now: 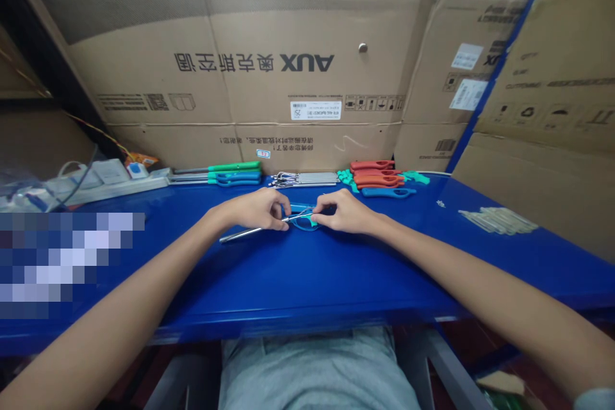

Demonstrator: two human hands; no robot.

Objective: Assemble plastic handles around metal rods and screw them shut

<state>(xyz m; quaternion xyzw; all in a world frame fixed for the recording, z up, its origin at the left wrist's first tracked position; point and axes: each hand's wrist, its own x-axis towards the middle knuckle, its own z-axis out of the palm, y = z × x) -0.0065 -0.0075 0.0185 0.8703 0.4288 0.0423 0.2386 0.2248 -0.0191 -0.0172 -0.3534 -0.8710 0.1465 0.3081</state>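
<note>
- Head view: slender silver metal tube [240, 234], slanting above the blue tabletop [298, 282].
- Left hand [265, 208]: fingers pinching the tube near its right end.
- Right hand [344, 211]: right of the tube, fingers pinching a thin wire-like piece [303, 214].
- Blue looped plastic handle [304, 227]: just right of the tube, between the hands.
- Red plastic handles [377, 173]: beyond the tube, rightward.

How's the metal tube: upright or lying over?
Lying over: the metal tube extends sideways from the left hand, roughly along the blue tabletop.
</note>
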